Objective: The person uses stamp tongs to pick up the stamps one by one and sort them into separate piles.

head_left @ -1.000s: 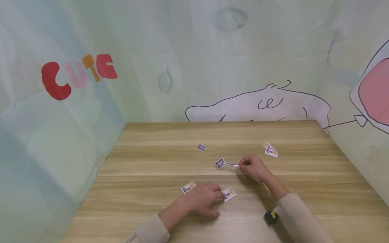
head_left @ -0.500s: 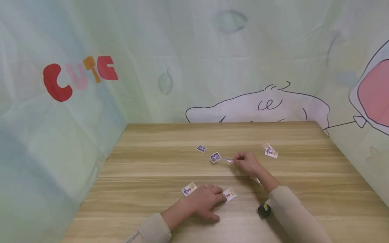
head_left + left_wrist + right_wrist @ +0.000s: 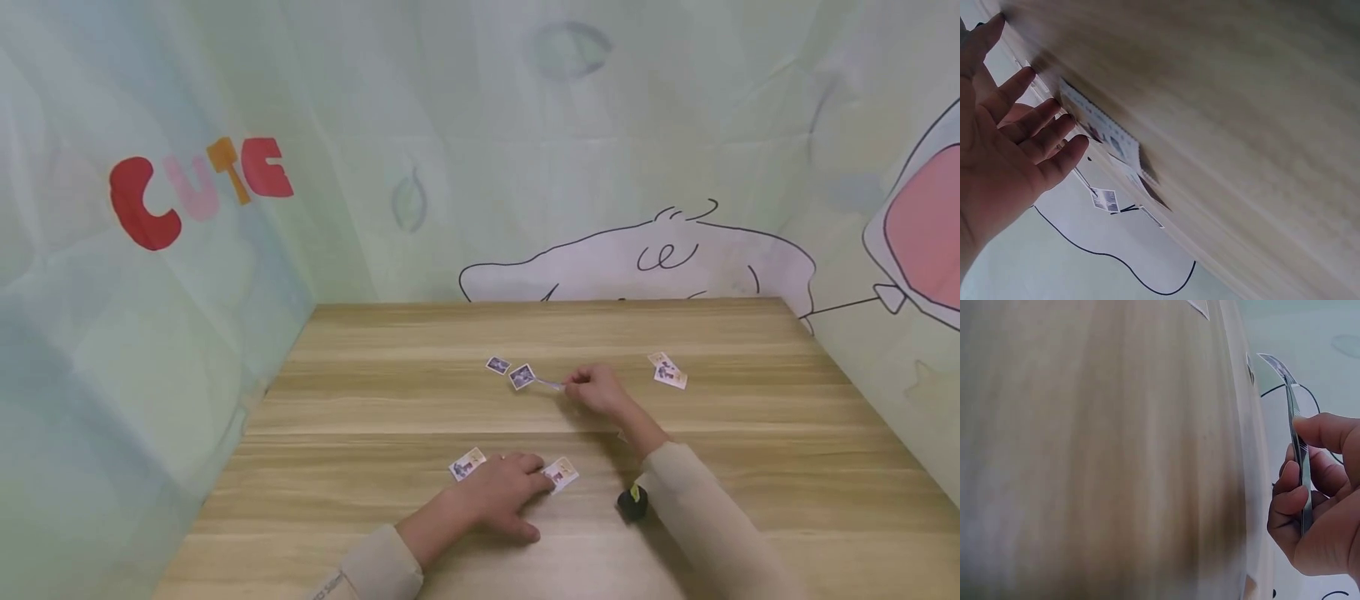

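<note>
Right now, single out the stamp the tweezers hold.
The raised dark stamp nearer the right hand; the other dark stamp lies on the table, like the pale stamps.

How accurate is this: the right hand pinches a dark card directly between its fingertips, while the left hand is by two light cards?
One slip: the right hand grips tweezers, and their tips hold the dark card, as the right wrist view shows. The left hand is indeed by two light cards.

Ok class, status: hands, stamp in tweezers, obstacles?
Right hand gripping tweezers; dark stamp held off table. Left hand near two pale stamps. No obstruction visible.
</note>
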Demonstrator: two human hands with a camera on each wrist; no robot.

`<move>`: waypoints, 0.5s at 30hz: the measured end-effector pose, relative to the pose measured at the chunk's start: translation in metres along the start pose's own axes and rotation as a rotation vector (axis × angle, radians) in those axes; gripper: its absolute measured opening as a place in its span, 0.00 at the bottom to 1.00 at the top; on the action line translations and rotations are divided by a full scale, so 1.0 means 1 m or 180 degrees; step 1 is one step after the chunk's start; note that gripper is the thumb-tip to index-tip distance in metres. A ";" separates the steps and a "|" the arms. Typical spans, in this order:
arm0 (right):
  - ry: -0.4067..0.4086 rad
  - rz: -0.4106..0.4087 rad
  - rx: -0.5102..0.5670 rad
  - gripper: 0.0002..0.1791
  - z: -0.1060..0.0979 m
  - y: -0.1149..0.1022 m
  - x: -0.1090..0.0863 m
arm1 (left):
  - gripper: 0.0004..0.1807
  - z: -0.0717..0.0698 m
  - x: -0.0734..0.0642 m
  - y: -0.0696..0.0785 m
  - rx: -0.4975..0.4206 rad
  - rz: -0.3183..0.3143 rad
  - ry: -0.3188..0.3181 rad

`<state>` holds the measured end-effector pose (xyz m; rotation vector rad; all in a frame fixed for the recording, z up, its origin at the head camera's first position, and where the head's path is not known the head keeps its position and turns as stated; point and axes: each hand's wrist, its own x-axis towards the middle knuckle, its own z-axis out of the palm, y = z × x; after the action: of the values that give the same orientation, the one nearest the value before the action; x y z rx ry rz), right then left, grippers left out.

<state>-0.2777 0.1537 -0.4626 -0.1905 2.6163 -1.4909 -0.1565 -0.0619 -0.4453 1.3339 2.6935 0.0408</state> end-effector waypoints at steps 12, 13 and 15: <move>0.0057 0.0111 0.0051 0.07 0.013 0.001 0.017 | 0.34 -0.001 0.001 0.001 -0.0032 -0.0035 -0.0029; 0.0079 0.0034 0.0036 0.05 0.014 0.002 0.019 | 0.34 -0.001 0.001 0.001 -0.0041 -0.0037 -0.0035; 0.0091 0.0029 0.0015 0.04 0.015 0.001 0.021 | 0.34 -0.001 0.001 0.001 -0.0059 -0.0043 -0.0041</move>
<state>-0.2958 0.1385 -0.4719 -0.1580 2.6319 -1.5077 -0.1565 -0.0606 -0.4441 1.3061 2.6845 0.0555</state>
